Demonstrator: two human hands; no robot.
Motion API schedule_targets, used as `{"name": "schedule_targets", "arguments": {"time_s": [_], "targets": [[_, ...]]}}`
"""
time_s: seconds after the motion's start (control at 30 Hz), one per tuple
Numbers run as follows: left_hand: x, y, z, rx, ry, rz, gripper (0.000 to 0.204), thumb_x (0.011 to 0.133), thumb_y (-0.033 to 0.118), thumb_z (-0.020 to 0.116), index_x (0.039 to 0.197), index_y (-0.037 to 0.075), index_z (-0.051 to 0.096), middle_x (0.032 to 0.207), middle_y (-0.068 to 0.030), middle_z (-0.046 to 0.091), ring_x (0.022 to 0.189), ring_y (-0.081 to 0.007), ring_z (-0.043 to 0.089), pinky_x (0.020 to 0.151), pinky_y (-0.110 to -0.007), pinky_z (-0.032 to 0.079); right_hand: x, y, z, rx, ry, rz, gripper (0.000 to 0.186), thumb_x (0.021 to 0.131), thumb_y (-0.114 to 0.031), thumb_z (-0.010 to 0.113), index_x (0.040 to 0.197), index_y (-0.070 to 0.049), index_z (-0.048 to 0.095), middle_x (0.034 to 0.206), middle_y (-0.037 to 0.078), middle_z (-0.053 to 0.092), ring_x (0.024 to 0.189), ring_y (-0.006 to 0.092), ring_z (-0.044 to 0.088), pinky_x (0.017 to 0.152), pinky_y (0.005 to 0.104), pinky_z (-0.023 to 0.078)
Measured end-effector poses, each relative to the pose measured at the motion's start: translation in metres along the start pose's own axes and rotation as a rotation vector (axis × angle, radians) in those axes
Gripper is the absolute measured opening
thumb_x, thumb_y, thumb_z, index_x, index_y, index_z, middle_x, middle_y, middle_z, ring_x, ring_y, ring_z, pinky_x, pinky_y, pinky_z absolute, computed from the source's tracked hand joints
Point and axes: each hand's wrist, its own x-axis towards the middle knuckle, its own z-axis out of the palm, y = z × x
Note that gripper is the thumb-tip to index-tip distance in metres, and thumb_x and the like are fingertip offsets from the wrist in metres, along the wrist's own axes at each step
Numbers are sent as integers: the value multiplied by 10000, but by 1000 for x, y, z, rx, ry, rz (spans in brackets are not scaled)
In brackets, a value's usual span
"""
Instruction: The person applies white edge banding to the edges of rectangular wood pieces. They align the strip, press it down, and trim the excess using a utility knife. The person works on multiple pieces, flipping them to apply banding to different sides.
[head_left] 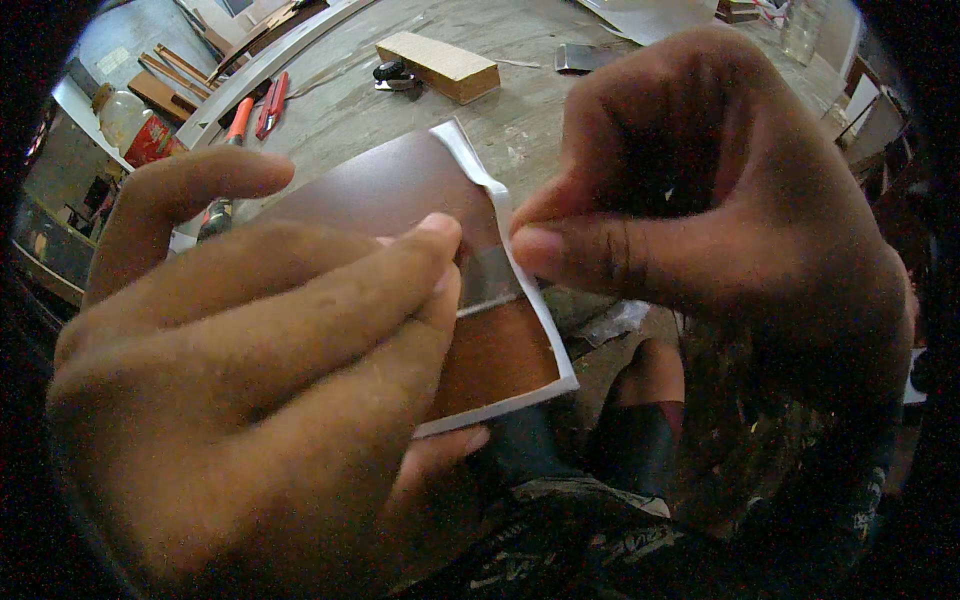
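A flat brown panel (505, 350) with a glossy face is held up in front of me, tilted. White edging strip (462, 155) runs along its right and lower edges; near the top right corner it bulges and twists. My left hand (250, 340) is closed on the panel, fingers across its face and one fingertip showing below the lower edge. At the right edge my right hand (740, 220) pinches thumb and forefinger together against the white strip. The left hand hides much of the panel's left part.
Behind the panel, a worktable (335, 110) bears a wooden block (440, 68), a small black-and-metal caster wheel (393, 75), a red utility knife (271, 105) and an orange-handled tool (240, 120). A plastic jar (128, 120) stands at the far left, a clear bottle (800, 30) at the far right.
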Motion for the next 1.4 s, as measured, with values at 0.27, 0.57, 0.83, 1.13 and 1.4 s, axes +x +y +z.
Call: {"name": "schedule_targets", "arguments": {"time_s": [0.27, 0.57, 0.83, 1.13, 1.4], "targets": [[-2, 17, 1, 12, -21, 1, 562, 652, 317, 924, 1052, 16, 667, 1121, -202, 731, 1068, -352, 704, 1022, -529, 459, -26, -6, 28, 1, 305, -77, 217, 813, 35, 846, 822, -13, 634, 818, 115, 748, 790, 114, 715, 725, 254, 578], [0, 28, -3, 29, -40, 5, 531, 652, 299, 921, 1030, 25, 668, 1103, -187, 735, 1041, -336, 712, 1004, -521, 468, -40, -14, 4, -118, 32, 161, 224, 838, 3, 846, 877, -21, 626, 841, 106, 766, 715, 63, 675, 614, 212, 523], [4, 34, -6, 41, -65, 6, 504, 651, 283, 919, 1010, 33, 669, 1086, -174, 739, 1016, -322, 720, 988, -514, 476, -57, -1, 2, -256, 48, -126, 342, 834, 17, 848, 1028, -26, 570, 868, 115, 751, 776, 76, 680, 662, 225, 539], [14, 52, -9, 112, -123, 9, 474, 651, 265, 916, 988, 42, 670, 1068, -159, 743, 989, -307, 728, 969, -506, 486, -68, 5, 19, -293, 201, -206, 292, 843, 3, 840, 997, -23, 593, 844, 92, 739, 776, 83, 684, 690, 238, 547], [28, 79, -22, 228, -267, -73, 448, 650, 249, 914, 969, 50, 671, 1052, -146, 747, 964, -293, 735, 953, -499, 494, -71, -11, 35, 189, 283, 82, 211, 860, -20, 825, 937, -19, 628, 863, 81, 745, 775, 91, 690, 704, 246, 552]]}}
